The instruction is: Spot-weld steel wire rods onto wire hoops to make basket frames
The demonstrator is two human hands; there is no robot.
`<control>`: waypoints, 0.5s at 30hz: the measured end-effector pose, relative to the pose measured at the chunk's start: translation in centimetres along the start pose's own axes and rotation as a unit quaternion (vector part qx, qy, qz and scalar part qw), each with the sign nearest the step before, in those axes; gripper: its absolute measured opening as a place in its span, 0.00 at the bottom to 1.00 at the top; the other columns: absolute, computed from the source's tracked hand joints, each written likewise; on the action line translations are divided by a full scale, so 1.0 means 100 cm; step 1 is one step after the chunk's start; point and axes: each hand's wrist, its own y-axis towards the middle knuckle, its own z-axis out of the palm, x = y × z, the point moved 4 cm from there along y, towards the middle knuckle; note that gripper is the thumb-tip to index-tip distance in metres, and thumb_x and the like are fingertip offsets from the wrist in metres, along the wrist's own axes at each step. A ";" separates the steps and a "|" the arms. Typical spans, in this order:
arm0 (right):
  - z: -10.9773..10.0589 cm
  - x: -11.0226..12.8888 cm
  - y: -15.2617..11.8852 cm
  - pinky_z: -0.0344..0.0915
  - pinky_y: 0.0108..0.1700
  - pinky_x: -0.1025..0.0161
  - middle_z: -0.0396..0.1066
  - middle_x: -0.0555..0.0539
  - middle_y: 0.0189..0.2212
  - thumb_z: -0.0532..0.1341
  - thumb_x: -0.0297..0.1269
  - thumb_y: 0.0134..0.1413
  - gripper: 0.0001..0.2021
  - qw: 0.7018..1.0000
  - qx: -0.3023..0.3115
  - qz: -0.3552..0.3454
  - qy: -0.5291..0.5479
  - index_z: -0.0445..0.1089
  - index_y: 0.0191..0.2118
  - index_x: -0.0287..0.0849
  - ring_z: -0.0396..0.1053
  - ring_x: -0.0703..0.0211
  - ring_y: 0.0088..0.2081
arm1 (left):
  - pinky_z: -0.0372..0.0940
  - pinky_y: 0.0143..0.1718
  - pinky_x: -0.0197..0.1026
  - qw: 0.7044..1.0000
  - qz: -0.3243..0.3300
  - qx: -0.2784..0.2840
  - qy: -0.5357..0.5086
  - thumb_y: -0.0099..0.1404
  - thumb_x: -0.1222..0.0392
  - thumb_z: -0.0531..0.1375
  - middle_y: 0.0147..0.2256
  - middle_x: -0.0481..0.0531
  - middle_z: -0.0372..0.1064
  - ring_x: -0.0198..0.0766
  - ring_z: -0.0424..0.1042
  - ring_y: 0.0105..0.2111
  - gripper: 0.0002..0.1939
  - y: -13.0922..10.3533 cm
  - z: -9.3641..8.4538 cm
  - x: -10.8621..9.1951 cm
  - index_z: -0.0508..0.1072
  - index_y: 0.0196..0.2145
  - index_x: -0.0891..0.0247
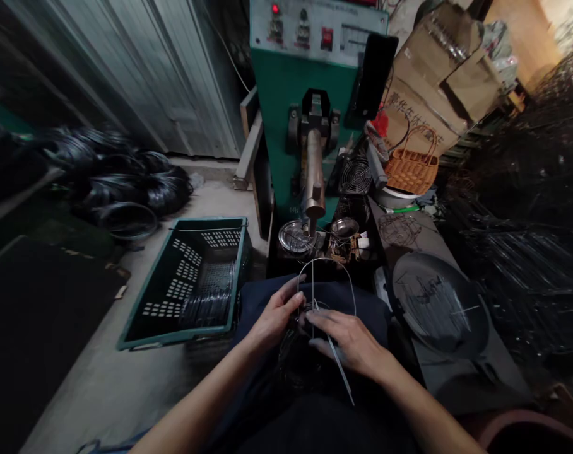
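Observation:
My left hand [283,310] is closed, thumb and fingers pinching the left side of an arched wire frame [352,282] held above my lap. A straight wire runs down the middle of the arch. My right hand [346,336] is curled at the frame's lower part, with thin straight wire rods [342,371] gripped under its fingers and slanting down to the right. Darker wire pieces [300,359] rest in my lap below both hands, hard to make out in the shadow. Just beyond the frame stands a green spot-welding machine [277,120], with its metal arm [315,167] pointing toward me.
At left, a green plastic crate [139,315] holds stacked wire pieces; black wire coils [135,183] lie behind it. To my right, a dark pan [438,309] with loose wire rods sits on a board [495,378]. A wicker basket [412,170] and cardboard box [438,75] stand farther back.

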 end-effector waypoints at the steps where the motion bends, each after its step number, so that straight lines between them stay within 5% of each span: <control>1: -0.002 -0.001 0.002 0.64 0.57 0.59 0.66 0.43 0.55 0.60 0.37 0.59 0.24 1.000 0.002 0.002 -0.005 0.59 0.60 0.45 0.64 0.55 0.56 | 0.59 0.21 0.33 1.000 -0.001 0.002 -0.002 0.54 0.51 0.66 0.26 0.45 0.65 0.30 0.63 0.20 0.35 0.003 0.000 0.002 0.63 0.58 0.58; 15: -0.001 -0.019 0.010 0.66 0.54 0.55 0.66 0.41 0.55 0.59 0.31 0.54 0.26 0.999 0.009 0.021 -0.040 0.60 0.59 0.44 0.65 0.51 0.55 | 0.58 0.22 0.32 0.998 0.002 0.017 -0.057 0.55 0.53 0.66 0.25 0.42 0.62 0.28 0.61 0.20 0.33 0.027 0.003 0.004 0.64 0.57 0.59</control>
